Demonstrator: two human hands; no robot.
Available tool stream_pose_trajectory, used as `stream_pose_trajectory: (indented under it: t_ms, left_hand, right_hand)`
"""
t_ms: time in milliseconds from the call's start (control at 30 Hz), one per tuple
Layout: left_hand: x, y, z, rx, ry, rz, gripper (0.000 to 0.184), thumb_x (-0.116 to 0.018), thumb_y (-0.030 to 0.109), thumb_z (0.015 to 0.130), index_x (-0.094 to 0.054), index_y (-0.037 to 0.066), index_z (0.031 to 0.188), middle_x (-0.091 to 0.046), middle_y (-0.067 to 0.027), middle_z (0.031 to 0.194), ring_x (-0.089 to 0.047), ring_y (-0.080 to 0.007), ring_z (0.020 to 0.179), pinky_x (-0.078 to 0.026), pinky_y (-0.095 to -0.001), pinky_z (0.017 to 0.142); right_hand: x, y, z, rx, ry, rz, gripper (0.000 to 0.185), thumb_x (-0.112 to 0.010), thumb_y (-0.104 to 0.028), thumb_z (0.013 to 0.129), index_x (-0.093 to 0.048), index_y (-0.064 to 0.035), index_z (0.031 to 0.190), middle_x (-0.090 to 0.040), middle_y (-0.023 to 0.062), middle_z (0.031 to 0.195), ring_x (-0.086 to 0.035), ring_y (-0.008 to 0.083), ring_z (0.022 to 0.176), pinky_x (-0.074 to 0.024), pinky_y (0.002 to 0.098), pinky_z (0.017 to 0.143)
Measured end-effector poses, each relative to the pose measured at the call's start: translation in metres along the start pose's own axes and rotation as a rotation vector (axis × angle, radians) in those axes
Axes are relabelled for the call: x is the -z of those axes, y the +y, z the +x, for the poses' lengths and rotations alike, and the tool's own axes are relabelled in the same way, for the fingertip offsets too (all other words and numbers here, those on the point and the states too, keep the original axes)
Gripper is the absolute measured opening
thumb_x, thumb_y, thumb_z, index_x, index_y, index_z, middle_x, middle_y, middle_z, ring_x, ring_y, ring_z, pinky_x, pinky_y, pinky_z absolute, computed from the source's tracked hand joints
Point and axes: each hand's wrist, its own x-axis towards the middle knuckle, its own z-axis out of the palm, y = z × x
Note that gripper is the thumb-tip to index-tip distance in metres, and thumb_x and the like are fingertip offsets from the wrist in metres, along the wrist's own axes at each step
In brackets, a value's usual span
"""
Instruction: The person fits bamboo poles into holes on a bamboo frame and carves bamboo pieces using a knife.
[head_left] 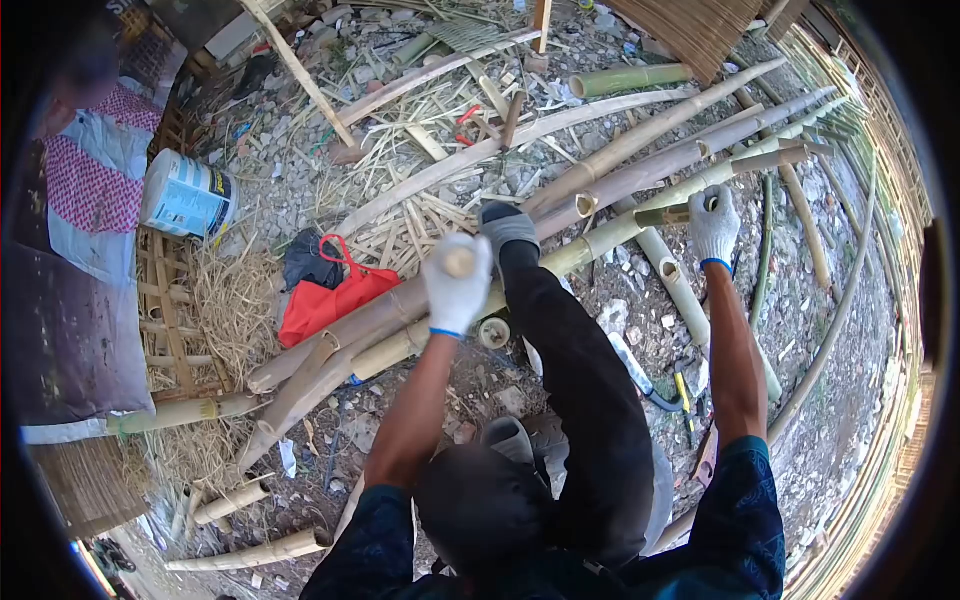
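Observation:
My left hand, in a white glove with a blue cuff, is closed around a round-ended, pale wooden piece, blurred by motion, above the bamboo poles. Also gloved, my right hand is curled around a round-ended handle. A dark flat piece extends left from that hand over a long green bamboo pole. My shoe rests across the poles between both hands.
A red bag lies beside the poles. A white bucket stands at left near a person. Split bamboo strips lie beyond the poles. A blue-and-yellow-handled saw and cut bamboo are on the rubble at right.

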Motion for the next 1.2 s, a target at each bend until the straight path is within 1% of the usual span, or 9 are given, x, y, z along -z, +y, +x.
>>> stream_pose_trajectory:
  t_ms: [100,300,400,467,533,667,900,967,1200]
  left_hand:
    - [0.043,-0.084,0.032,0.227,0.437,-0.245,0.019,-0.070,0.012,0.100,-0.063,0.007,0.083,-0.068,-0.0007,0.081,-0.065,-0.0086,0.076,-0.054,-0.0292,0.064]
    - [-0.013,0.043,-0.009,0.073,0.077,0.083,0.020,-0.076,0.020,0.094,-0.064,0.009,0.082,-0.071,-0.0023,0.085,-0.069,-0.0178,0.081,-0.053,-0.0368,0.081]
    - [0.039,0.010,0.038,0.518,-0.433,-0.314,0.041,-0.049,0.037,0.109,-0.072,0.003,0.113,-0.073,-0.0187,0.119,-0.069,-0.0219,0.108,-0.054,-0.0393,0.098]
    - [-0.025,0.086,0.013,-0.020,-0.203,0.174,0.044,-0.051,0.040,0.101,-0.070,0.006,0.120,-0.069,-0.0190,0.121,-0.068,-0.0260,0.112,-0.053,-0.0414,0.101]
    - [-0.090,0.123,0.009,-0.585,-0.245,-0.115,0.032,-0.075,0.031,0.080,-0.070,0.014,0.106,-0.070,-0.0096,0.102,-0.070,-0.0276,0.099,-0.054,-0.0422,0.088]
    - [-0.032,0.189,0.108,-0.079,0.105,-0.027,0.030,-0.076,0.026,0.092,-0.066,0.001,0.079,-0.071,-0.0140,0.072,-0.072,-0.0278,0.068,-0.053,-0.0404,0.062]
    - [0.045,0.137,0.098,-0.191,-0.078,0.356,0.032,-0.077,0.030,0.094,-0.069,0.000,0.089,-0.069,-0.0044,0.069,-0.065,-0.0137,0.061,-0.052,-0.0337,0.059]
    - [0.035,0.100,0.069,0.184,0.042,-0.081,0.027,-0.075,0.027,0.098,-0.067,0.003,0.088,-0.067,-0.0024,0.073,-0.062,-0.0110,0.061,-0.049,-0.0318,0.057]
    - [-0.033,0.057,0.028,0.164,0.126,-0.299,0.018,-0.070,0.016,0.102,-0.063,0.004,0.091,-0.065,-0.0017,0.076,-0.060,-0.0093,0.069,-0.049,-0.0284,0.065]
  right_hand:
    - [0.003,0.001,0.002,0.018,-0.029,-0.018,0.022,-0.071,-0.026,0.091,-0.064,-0.0059,0.099,-0.068,0.0192,0.078,-0.069,0.0373,0.075,-0.0535,0.0471,0.073]
    - [-0.012,-0.007,0.016,0.048,-0.051,-0.072,0.023,-0.070,-0.026,0.091,-0.066,-0.0056,0.100,-0.069,0.0199,0.079,-0.069,0.0380,0.074,-0.0537,0.0476,0.073]
    - [-0.009,-0.014,0.024,0.087,-0.026,-0.094,0.025,-0.071,-0.029,0.091,-0.067,-0.0066,0.101,-0.070,0.0207,0.081,-0.070,0.0395,0.077,-0.0543,0.0479,0.074]
    - [-0.013,-0.017,0.025,0.069,-0.061,-0.124,0.029,-0.072,-0.032,0.090,-0.067,-0.0066,0.103,-0.071,0.0212,0.083,-0.071,0.0411,0.081,-0.0549,0.0485,0.077]
    - [-0.025,-0.019,0.034,0.090,-0.075,-0.111,0.032,-0.073,-0.035,0.090,-0.066,-0.0060,0.103,-0.072,0.0221,0.086,-0.072,0.0423,0.084,-0.0555,0.0491,0.078]
    - [-0.020,-0.003,0.031,0.107,-0.100,-0.063,0.030,-0.074,-0.034,0.089,-0.063,-0.0075,0.097,-0.072,0.0219,0.085,-0.072,0.0426,0.083,-0.0562,0.0508,0.077]
    - [-0.040,-0.010,0.043,0.114,-0.075,-0.154,0.029,-0.070,-0.032,0.090,-0.065,-0.0046,0.101,-0.073,0.0241,0.087,-0.072,0.0446,0.085,-0.0571,0.0521,0.079]
    - [-0.048,-0.023,0.058,0.176,-0.141,-0.193,0.032,-0.068,-0.034,0.090,-0.063,-0.0029,0.097,-0.072,0.0263,0.089,-0.071,0.0464,0.088,-0.0557,0.0540,0.082]
    - [-0.064,-0.046,0.085,0.251,-0.250,-0.252,0.037,-0.070,-0.038,0.091,-0.065,-0.0030,0.102,-0.073,0.0263,0.099,-0.070,0.0454,0.097,-0.0550,0.0540,0.088]
